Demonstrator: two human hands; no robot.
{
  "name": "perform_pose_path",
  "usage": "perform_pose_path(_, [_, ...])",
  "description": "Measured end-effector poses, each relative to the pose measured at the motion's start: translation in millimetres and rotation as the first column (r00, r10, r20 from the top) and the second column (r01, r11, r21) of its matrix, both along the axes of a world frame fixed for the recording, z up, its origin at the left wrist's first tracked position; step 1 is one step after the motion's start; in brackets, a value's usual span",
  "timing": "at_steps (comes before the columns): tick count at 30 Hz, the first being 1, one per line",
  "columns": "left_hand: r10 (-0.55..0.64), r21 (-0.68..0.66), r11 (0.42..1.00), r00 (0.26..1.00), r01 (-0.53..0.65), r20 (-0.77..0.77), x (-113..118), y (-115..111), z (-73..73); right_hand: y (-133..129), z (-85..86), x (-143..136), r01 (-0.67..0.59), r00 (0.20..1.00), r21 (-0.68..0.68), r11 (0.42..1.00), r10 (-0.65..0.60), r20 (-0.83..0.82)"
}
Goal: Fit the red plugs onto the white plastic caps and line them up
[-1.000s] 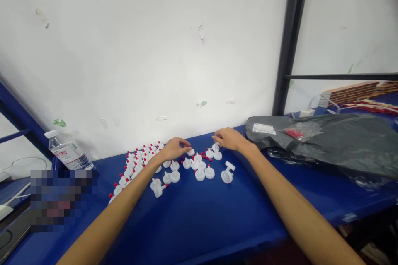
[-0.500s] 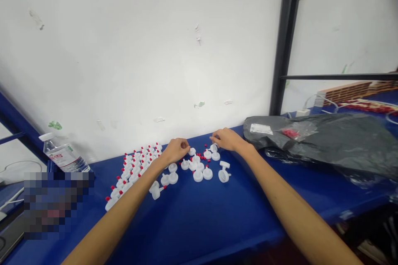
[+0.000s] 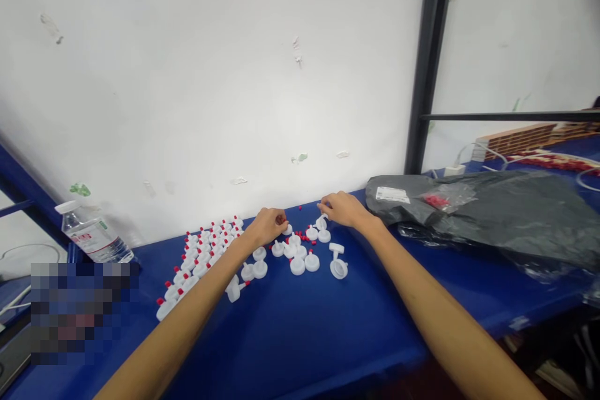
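My left hand (image 3: 270,225) is closed, its curled fingertips on a white nozzle cap (image 3: 289,229) near the wall. My right hand (image 3: 338,207) is pinched, thumb against forefinger, just above another white nozzle cap (image 3: 321,222); what lies between those fingertips is too small to make out. Loose little red tips (image 3: 305,237) are scattered between the hands. More white caps (image 3: 297,265) stand and lie in front of them, some with red tips. Left of my left forearm, rows of white caps with red tips (image 3: 204,256) stand close together, partly hidden by the arm.
A water bottle (image 3: 96,234) leans at the left beside a pixelated patch. A dark grey plastic bag (image 3: 492,219) covers the right of the blue table (image 3: 300,337), with a small clear bag of red pieces (image 3: 437,200) on it. The white wall (image 3: 281,106) borders the back edge.
One small red tip has moved away toward the wall, to the left of my right hand. The two-part cap at the front right has turned slightly. Both hands stay nearly in place.
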State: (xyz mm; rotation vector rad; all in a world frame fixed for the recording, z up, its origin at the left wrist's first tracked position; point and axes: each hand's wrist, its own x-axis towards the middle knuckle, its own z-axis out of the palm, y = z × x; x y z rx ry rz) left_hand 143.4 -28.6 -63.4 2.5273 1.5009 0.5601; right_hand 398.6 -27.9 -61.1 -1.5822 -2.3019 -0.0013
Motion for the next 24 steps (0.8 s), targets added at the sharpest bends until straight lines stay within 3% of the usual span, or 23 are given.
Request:
perform_pose_path(9, [0.013,0.030,0.999,1.000,-0.013,0.007,-3,0,-4.5,-1,1.5,-1,-0.012,1.000,0.001,1.000,0.012,0.003])
perform_pose_path(19, [0.011,0.077,0.997,0.999,-0.007,-0.048,0,-13,2.7,0,1.1,-1,-0.013,1.000,-0.013,1.000,0.013,0.000])
perform_pose_path(24, [0.060,0.088,0.995,0.997,-0.055,-0.052,3,-1,3.9,-2,1.8,-1,-0.014,1.000,-0.006,1.000,0.014,0.002])
